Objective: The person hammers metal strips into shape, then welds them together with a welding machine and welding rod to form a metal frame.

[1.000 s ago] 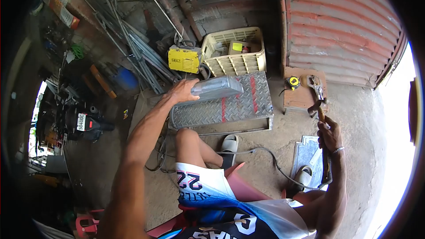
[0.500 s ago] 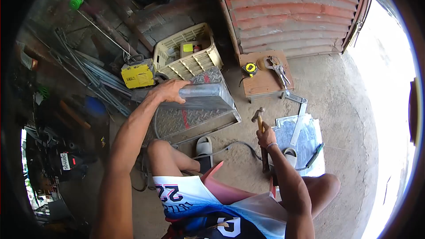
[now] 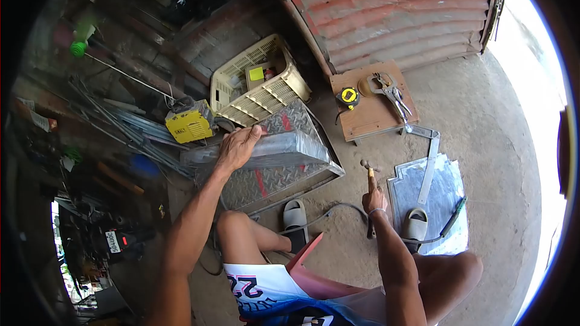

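Note:
My left hand (image 3: pixel 239 147) grips the upper edge of a bent grey sheet-metal piece (image 3: pixel 284 150), its fingers partly hidden behind that edge. The piece stands on a diamond-plate metal surface (image 3: pixel 238 184) with red marks. Lower right of it, my right hand (image 3: pixel 374 198) is closed around the handle of a hammer (image 3: pixel 370 172), whose head points away from me, apart from the metal piece. To the right of this hand lies a flat metal sheet (image 3: pixel 444 220) with a stepped edge; a metal bar tool (image 3: pixel 430 169) reaches onto it.
A small wooden table (image 3: pixel 386 111) holds a tape measure (image 3: pixel 348 97) and locking pliers (image 3: pixel 396 99). Behind the metal piece are a yellow machine (image 3: pixel 191 124) and a cream crate (image 3: pixel 263 99). A cable (image 3: pixel 347 204) crosses the floor near my slippers. Metal bars (image 3: pixel 130 127) lie left.
My left hand has shifted on the metal edge and now points more away from me. The hammer in my right hand is lower and further from the metal piece. The whole view has shifted.

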`<action>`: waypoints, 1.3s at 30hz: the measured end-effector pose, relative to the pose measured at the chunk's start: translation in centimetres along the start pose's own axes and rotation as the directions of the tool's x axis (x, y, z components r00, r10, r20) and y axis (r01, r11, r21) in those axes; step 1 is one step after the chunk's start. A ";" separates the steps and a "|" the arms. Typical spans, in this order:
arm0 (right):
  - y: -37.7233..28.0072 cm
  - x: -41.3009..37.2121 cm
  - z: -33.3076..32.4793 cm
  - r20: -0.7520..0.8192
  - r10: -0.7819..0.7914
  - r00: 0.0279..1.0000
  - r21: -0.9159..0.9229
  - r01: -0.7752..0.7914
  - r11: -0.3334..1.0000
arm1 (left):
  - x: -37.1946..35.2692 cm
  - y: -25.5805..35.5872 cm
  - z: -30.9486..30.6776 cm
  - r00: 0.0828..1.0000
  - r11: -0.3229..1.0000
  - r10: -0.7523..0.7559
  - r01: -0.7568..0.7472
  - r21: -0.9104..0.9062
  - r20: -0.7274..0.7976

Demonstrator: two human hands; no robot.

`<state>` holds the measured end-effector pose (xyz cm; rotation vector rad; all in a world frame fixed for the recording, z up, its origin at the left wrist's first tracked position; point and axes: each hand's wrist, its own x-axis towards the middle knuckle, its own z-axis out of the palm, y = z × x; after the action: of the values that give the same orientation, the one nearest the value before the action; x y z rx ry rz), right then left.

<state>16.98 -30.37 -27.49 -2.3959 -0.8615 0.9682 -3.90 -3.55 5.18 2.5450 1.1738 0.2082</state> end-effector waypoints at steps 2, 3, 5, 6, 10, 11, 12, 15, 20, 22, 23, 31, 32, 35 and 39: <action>0.0 1.0 1.1 -0.046 0.015 0.999 0.037 -0.013 0.999 | 0.1 -0.4 0.3 0.999 0.997 -0.044 0.043 0.067 0.026; 0.2 1.8 1.9 -0.047 0.014 0.999 0.044 -0.012 0.999 | 0.2 -0.2 0.2 0.994 0.988 -0.094 0.087 0.129 0.049; 0.6 2.7 3.6 -0.098 0.050 0.994 0.050 -0.045 0.998 | 0.6 -0.2 0.4 0.997 0.990 -0.072 0.067 0.124 0.032; 0.6 3.1 4.0 -0.126 0.050 0.991 0.076 -0.041 0.996 | 0.7 -0.2 0.3 0.999 0.993 -0.034 0.030 0.113 0.039; 1.0 5.3 6.0 -0.176 0.053 0.983 0.130 -0.030 0.991 | 1.2 0.4 0.4 0.999 0.988 -0.048 0.048 0.144 -0.004; 1.4 6.0 6.6 -0.201 0.019 0.979 0.151 0.012 0.988 | 1.2 0.6 0.5 0.993 0.975 -0.113 0.116 0.191 -0.027; 1.2 6.6 6.8 -0.206 0.041 0.978 0.175 -0.004 0.985 | 1.5 0.6 0.8 0.992 0.977 -0.100 0.113 0.180 -0.078; 1.4 7.9 8.2 -0.200 0.068 0.977 0.189 -0.030 0.982 | 1.8 0.4 0.8 0.981 0.953 -0.191 0.195 0.230 -0.038; 4.4 9.5 11.2 0.032 0.117 0.993 0.151 -0.121 0.981 | 1.8 0.4 1.1 0.970 0.943 -0.203 0.230 0.239 -0.133; 2.9 8.5 7.7 0.212 0.145 0.966 -0.158 -0.112 0.981 | 2.2 -0.1 1.4 0.963 0.941 -0.223 0.253 0.226 -0.148; 4.3 8.5 7.8 0.096 0.083 0.992 0.039 -0.087 0.995 | 2.4 0.0 1.4 0.957 0.933 -0.264 0.285 0.220 -0.120; 15.1 1.2 -11.3 -0.879 0.339 0.335 0.296 -0.175 0.939 | 2.9 -1.3 1.6 0.977 0.942 -0.156 0.192 0.275 -0.148; 16.8 -0.1 -12.9 -0.800 0.560 0.216 0.418 -0.469 0.778 | 2.9 -0.9 2.1 0.978 0.944 -0.152 0.187 0.271 -0.145; 22.3 -1.0 -13.4 -0.524 0.851 -0.028 0.581 -0.742 0.333 | 2.1 -0.6 2.2 0.973 0.997 0.064 -0.056 0.044 -0.221; 26.9 0.9 -7.8 -0.223 0.972 0.067 0.502 -0.847 0.174 | 0.2 0.1 1.8 0.989 0.999 -0.039 0.040 0.002 -0.146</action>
<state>33.57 -50.32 -38.08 -2.5832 1.2200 0.5705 -3.25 -3.83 3.55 2.5446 1.2776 0.3880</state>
